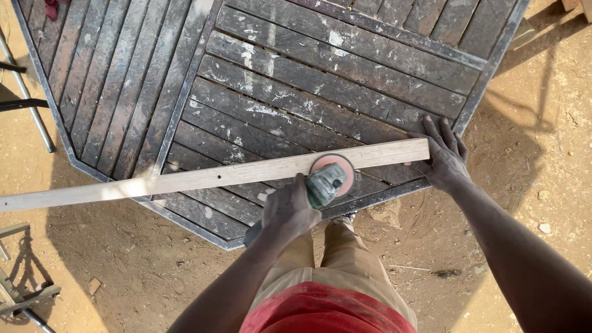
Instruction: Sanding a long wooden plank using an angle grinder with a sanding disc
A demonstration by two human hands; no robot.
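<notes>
On slatted table (345,68) | left hand (290,209) grips disc sander (330,179) on wooden strip (203,179) | right hand (445,157) presses strip end

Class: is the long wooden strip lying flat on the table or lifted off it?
Flat: the wooden strip rests across the slatted table.

From here I lose the left end of the wooden slat (216,175), which runs out past the picture's left edge. My left hand (290,209) covers most of the disc sander (325,182), so its handle and my grip on it are hidden; the sanding disc (336,168) masks the slat beneath it. The slatted table (320,86) is cut off along the top edge. My right hand (445,157) hides the table's right edge there. A metal stand (21,296) at bottom left is only partly in frame.
</notes>
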